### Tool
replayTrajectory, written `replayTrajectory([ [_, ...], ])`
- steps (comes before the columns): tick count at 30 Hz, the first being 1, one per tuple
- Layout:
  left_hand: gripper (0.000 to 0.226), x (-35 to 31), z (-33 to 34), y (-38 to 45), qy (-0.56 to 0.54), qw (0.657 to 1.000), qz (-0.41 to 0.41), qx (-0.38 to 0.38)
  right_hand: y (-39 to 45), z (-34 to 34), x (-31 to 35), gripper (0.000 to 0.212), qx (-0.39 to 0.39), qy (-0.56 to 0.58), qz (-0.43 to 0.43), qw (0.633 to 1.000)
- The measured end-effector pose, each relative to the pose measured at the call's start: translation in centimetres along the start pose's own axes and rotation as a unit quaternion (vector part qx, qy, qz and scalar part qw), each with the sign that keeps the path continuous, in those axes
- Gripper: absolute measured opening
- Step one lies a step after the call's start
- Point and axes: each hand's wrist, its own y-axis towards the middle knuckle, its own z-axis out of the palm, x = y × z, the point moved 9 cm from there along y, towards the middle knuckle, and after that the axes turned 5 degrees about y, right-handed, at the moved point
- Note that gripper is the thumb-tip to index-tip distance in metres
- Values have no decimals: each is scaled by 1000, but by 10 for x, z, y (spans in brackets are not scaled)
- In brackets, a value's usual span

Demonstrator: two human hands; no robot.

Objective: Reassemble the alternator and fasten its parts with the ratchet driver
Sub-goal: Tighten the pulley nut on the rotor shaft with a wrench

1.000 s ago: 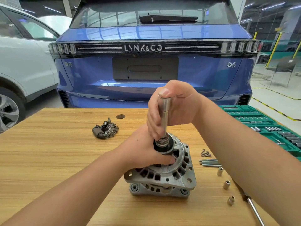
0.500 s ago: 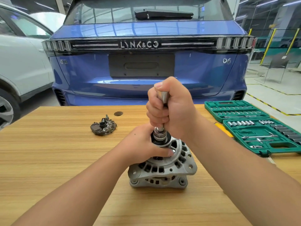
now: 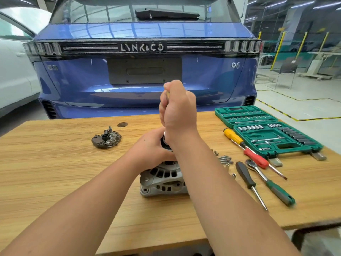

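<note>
Wooden tabletop (image 3: 55, 172) carries the alternator (image 3: 162, 180) near centre, well in front of the blue car (image 3: 144, 71). Green socket case (image 3: 267, 133) far right; the view has swung since a second ago, so it and the loose screwdrivers now show fully. Left hand (image 3: 149, 148) fingers curl round the alternator's top (pulley end, mostly hidden). Right hand (image 3: 177, 109) has rolled over, fist wrapped on the driver; shaft now covered, so seating on the fastener is unreadable. Likely mid-turn tightening. Rectifier part (image 3: 106, 138) lies apart, far left, uninstalled.
</note>
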Motion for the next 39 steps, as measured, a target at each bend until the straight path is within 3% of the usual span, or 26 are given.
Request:
replayTrajectory([
  [3,34,-4,-1,-1,-1,1000,12,1,1,0,-3,37,36,8,0,999],
  [6,45,-3,-3,-1,-1,1000,23,-4,6,11,-8,36,174,28,40,984],
  [9,49,8,-4,2,1,1000,-6,-5,10,23,-8,36,348,46,120,929],
  [12,55,14,-2,5,17,1000,-15,10,14,26,-3,37,474,10,167,865],
  [15,59,14,0,5,37,999,-14,30,10,30,-13,42,541,3,214,813],
  [17,46,17,1,8,28,999,-16,35,4,34,-20,41,554,32,250,793],
  [19,40,19,2,9,24,999,-17,38,1,35,-25,43,536,54,264,800],
  [21,39,19,3,9,23,999,-15,35,4,34,-27,42,479,51,251,840],
  [24,37,18,3,9,23,999,-10,34,12,20,-24,38,303,29,191,933],
  [26,35,17,4,8,19,999,-9,33,12,13,-19,37,212,29,138,967],
  [33,36,15,3,7,9,1000,-4,16,6,3,-9,39,84,20,51,995],
  [39,34,15,3,9,1,1000,4,19,5,3,-8,40,69,13,31,997],
])
